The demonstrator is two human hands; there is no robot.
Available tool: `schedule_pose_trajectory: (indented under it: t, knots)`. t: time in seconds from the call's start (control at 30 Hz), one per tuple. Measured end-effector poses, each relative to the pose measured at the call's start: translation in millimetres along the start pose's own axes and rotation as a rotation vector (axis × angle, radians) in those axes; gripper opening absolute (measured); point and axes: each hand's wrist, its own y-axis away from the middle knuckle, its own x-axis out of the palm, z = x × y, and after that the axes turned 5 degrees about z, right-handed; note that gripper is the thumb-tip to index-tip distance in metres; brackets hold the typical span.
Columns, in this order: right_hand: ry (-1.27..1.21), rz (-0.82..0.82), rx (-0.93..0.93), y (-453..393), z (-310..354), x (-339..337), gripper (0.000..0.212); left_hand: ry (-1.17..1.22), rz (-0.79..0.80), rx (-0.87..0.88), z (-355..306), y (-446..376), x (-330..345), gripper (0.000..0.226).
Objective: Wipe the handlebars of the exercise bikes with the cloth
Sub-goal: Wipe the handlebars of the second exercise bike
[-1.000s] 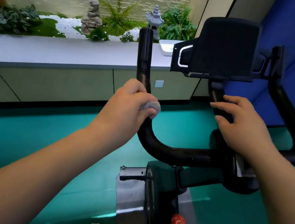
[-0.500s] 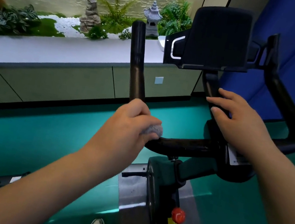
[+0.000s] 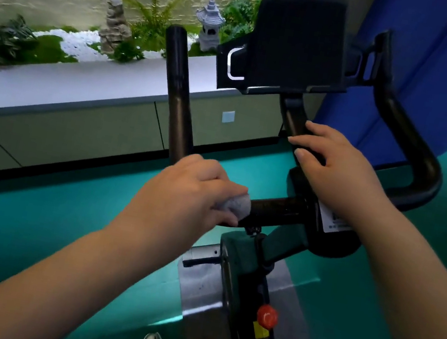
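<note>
With the left hand [image 3: 188,193] clenched around a small grey cloth [image 3: 235,205] on the black tubular handlebar [image 3: 277,211] and the right hand [image 3: 335,171] loosely resting on the stem, the bunched cloth could slip out and miss the bar's underside.

A stone lantern [image 3: 209,25] stands among ferns [image 3: 153,19].

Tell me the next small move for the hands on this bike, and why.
Probably slide the left hand with the grey cloth rightward along the horizontal bar toward the centre clamp. The cloth sits at the bar's left end, and bare black bar lies between it and the clamp. The right hand rests on the console post and can steady the bike.
</note>
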Motion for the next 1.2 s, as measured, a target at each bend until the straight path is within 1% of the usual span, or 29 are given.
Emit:
schedule_pose_trajectory:
  t: [0.1, 0.27, 0.4, 0.53, 0.7, 0.8, 0.87, 1.0, 1.07, 1.13, 1.2]
  knots:
    - [0.002, -0.007, -0.017, 1, -2, 1, 0.033, 0.012, -0.005, -0.016, 2, 2, 2, 0.036]
    - [-0.003, -0.021, -0.017, 1, -2, 1, 0.032, -0.012, 0.009, 0.036, -28, -28, 23, 0.036]
    - [-0.054, -0.011, -0.038, 6, -3, 1, 0.032, 0.016, 0.048, 0.044, -13, -17, 11, 0.035]
    - [-0.104, -0.029, -0.044, 7, -7, 0, 0.029, 0.008, 0.027, 0.01, -17, -16, 12, 0.032]
    - [-0.121, -0.059, -0.014, 8, -9, -2, 0.018, 0.047, 0.021, 0.017, -46, -46, 28, 0.03]
    - [-0.119, -0.062, 0.001, 9, -9, 0, 0.018, 0.055, 0.063, 0.019, -34, -36, 16, 0.021]
    - [-0.125, -0.074, 0.011, 9, -10, 0, 0.018, 0.043, 0.044, -0.005, -28, -30, 11, 0.023]
    - [-0.126, -0.081, 0.035, 9, -10, -1, 0.018, 0.052, 0.03, 0.023, -45, -48, 22, 0.02]
    - [-0.126, -0.079, 0.036, 9, -10, -2, 0.017, 0.066, 0.03, 0.012, -54, -56, 27, 0.023]
    - [-0.133, -0.072, 0.034, 9, -10, -1, 0.018, 0.071, 0.071, 0.007, -49, -55, 22, 0.022]
    - [-0.137, -0.07, 0.032, 9, -9, 0, 0.018, 0.078, 0.141, -0.019, -36, -47, 7, 0.017]
